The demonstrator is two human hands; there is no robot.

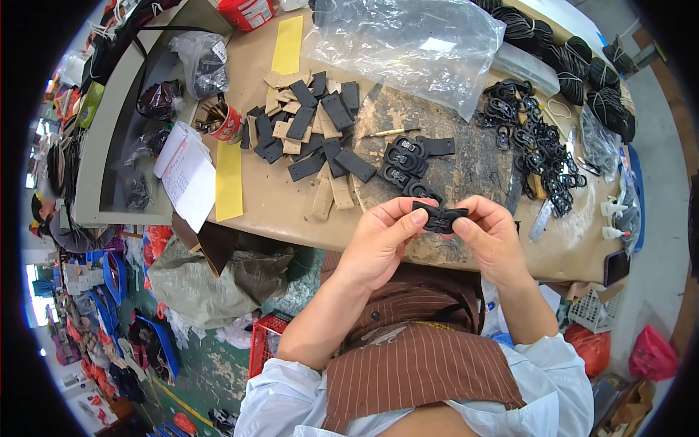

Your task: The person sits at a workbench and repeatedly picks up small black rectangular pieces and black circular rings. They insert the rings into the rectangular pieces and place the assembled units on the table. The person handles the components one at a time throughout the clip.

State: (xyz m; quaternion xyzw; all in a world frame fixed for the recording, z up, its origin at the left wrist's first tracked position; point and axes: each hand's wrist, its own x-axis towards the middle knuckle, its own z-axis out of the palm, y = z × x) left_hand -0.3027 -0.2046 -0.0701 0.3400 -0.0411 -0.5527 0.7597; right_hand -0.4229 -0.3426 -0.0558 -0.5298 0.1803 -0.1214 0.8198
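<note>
left hand [378,237] + right hand [489,233] | fingers pinched | black strap piece [440,218] between them

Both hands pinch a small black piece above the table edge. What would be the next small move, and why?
Probably set the black piece down with the finished ones just ahead. Left hand and right hand pinch its two ends, and similar black pieces lie grouped there on the table.

Workshop: worn bench [466,175] w/ cut strap pieces [313,124], buckle pile [539,146]
</note>
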